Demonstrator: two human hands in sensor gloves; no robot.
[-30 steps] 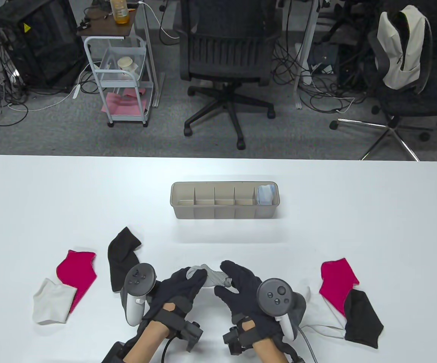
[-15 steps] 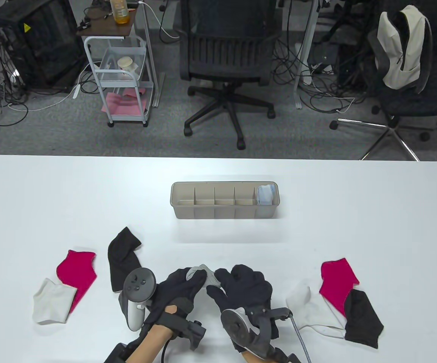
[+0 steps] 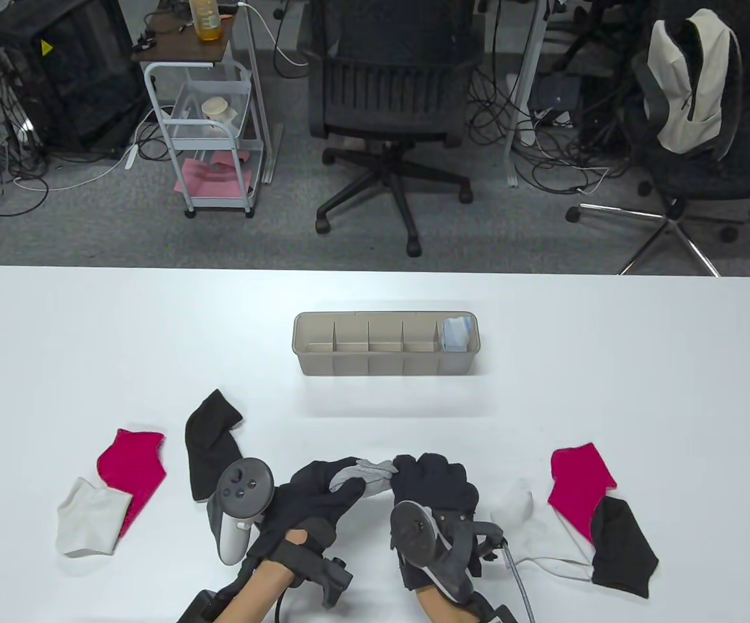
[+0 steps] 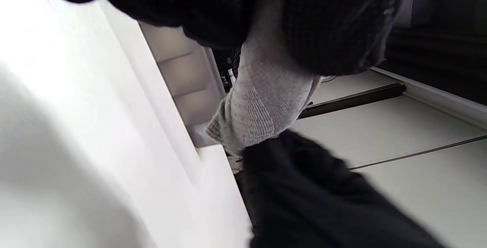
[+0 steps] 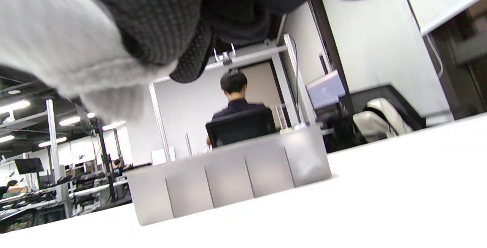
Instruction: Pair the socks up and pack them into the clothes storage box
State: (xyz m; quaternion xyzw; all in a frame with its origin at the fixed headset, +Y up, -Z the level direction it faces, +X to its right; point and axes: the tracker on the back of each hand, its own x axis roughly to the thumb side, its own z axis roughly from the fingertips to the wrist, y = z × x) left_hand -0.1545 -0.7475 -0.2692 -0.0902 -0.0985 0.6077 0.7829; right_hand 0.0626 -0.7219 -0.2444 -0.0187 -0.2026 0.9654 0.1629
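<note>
Both hands hold a grey sock bundle (image 3: 367, 476) near the table's front middle. My left hand (image 3: 319, 487) grips its left end, my right hand (image 3: 430, 480) is curled round its right end. The left wrist view shows the grey sock (image 4: 262, 103) stretched between both gloves; the right wrist view has the grey sock (image 5: 57, 42) under dark fingers. The beige storage box (image 3: 386, 370) stands mid-table, a light blue pair (image 3: 457, 334) in its rightmost compartment. Loose socks: black (image 3: 209, 441), pink (image 3: 131, 464) and white (image 3: 89, 519) at left; white (image 3: 530, 532), pink (image 3: 579, 487) and black (image 3: 621, 545) at right.
The storage box (image 5: 228, 181) also shows in the right wrist view, with a seated person behind it. Office chairs (image 3: 387, 97), a small cart (image 3: 209, 130) and cables lie on the floor beyond the table's far edge.
My right hand has rolled over, tracker now facing the near side, and closed round the grey sock's right end. The white sock on the right, earlier hidden, shows. The left hand barely moved.
</note>
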